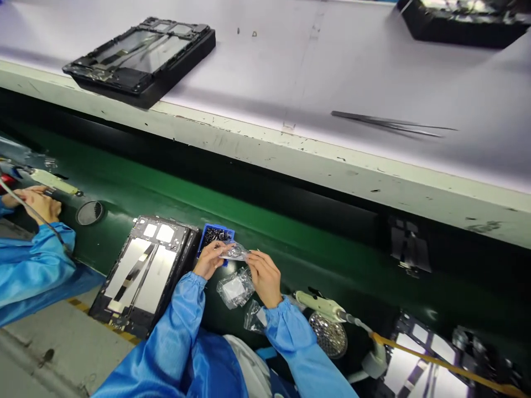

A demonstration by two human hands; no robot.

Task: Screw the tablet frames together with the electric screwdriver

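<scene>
My left hand (209, 258) and my right hand (264, 276) both pinch a small clear plastic bag (234, 252) between them, just in front of a blue tray of small dark screws (215, 235). The fingers of both hands are closed on the bag's ends. Two more clear bags lie on the green mat below my hands, one (235, 288) between my wrists and one (254, 317) by my right sleeve. A tablet frame in a black fixture (143, 271) lies to the left of my left hand.
An electric screwdriver (321, 305) lies right of my right hand, above a round mesh dish (328, 335). A co-worker's hands (35, 202) in blue sleeves hold a screwdriver at far left. Tweezers (390, 124) and two more fixtures (143, 58) (464, 19) rest on the white conveyor behind.
</scene>
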